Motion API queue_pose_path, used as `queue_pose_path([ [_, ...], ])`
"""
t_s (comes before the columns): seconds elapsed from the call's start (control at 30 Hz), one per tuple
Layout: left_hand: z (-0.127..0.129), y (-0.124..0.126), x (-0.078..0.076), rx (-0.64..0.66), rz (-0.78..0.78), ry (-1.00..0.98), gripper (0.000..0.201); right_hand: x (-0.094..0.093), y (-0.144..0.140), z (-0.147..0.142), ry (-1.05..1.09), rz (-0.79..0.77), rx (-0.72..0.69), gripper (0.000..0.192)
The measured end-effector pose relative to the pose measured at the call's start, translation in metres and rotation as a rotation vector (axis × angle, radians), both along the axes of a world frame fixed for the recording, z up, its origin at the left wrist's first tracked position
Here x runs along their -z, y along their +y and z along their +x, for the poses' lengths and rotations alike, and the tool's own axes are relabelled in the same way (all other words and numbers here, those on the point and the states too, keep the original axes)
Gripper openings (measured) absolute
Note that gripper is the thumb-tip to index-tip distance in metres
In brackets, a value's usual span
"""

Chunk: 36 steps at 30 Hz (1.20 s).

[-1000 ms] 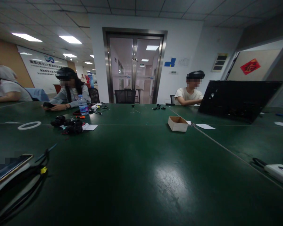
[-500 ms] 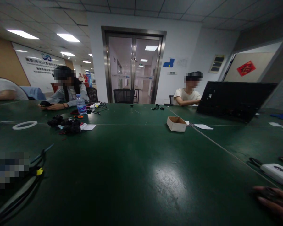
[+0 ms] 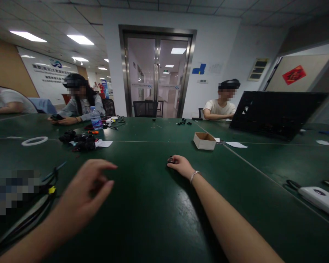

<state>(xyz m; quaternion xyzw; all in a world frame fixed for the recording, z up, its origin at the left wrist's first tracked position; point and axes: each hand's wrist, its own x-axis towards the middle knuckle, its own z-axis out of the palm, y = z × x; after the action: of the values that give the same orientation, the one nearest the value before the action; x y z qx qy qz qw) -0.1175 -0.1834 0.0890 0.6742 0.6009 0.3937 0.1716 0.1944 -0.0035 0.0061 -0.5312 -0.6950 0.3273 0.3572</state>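
Note:
My right hand [image 3: 181,166] reaches out over the middle of the green table [image 3: 142,204], its fingers closed on a small dark object [image 3: 170,160] at the tabletop. Fingers cover most of that object, and its kind cannot be made out. A pale bracelet [image 3: 193,176] circles the right wrist. My left hand [image 3: 84,188] hovers above the table on the left, with thumb and forefinger apart and nothing between them. Beyond the right hand, a small open cardboard box [image 3: 204,141] stands to the right.
At left lie a white ring [image 3: 34,141], tangled black parts [image 3: 79,140] and cables [image 3: 48,199]. A water bottle [image 3: 95,118] stands farther back. To the right are a large black panel [image 3: 276,115] and a white device [image 3: 322,199]. Several people sit around the table.
My right hand has moved from the lower right edge to the table's middle with the dark object. My left hand has come into view. The view has shifted slightly.

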Motion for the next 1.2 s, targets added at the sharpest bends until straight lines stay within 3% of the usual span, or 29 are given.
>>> queue_pose_path([
  [0.1,0.068,0.068,0.007,0.257,0.128,0.243,0.045,0.006,0.019,-0.046,-0.179,0.137,0.108,0.016],
  [0.17,0.109,0.121,0.021,0.196,0.116,0.332,0.047,0.006,0.025,-0.062,-0.263,0.195,0.134,0.011],
  [0.23,0.136,0.164,0.039,0.142,0.056,0.289,0.041,0.004,0.029,-0.067,-0.316,0.215,0.119,0.012],
  [0.33,0.151,0.197,0.063,0.150,0.053,0.100,0.035,0.002,0.034,-0.064,-0.334,0.222,0.101,0.022],
  [0.47,0.142,0.201,0.082,0.200,0.101,-0.053,0.038,0.004,0.037,-0.062,-0.320,0.219,0.126,0.014],
  [0.67,0.128,0.201,0.086,0.100,0.077,-0.228,0.023,0.007,0.038,-0.062,-0.265,0.211,0.118,0.009],
  [0.83,0.125,0.207,0.091,0.078,0.061,-0.318,0.015,0.008,0.038,-0.059,-0.004,0.198,0.121,0.008],
  [1.03,0.122,0.220,0.103,0.107,0.008,-0.443,0.013,0.008,0.038,-0.060,0.315,-0.005,0.124,0.020],
  [1.2,0.123,0.223,0.106,0.095,-0.046,-0.556,0.013,0.005,0.041,-0.058,0.545,-0.047,0.094,0.026],
])
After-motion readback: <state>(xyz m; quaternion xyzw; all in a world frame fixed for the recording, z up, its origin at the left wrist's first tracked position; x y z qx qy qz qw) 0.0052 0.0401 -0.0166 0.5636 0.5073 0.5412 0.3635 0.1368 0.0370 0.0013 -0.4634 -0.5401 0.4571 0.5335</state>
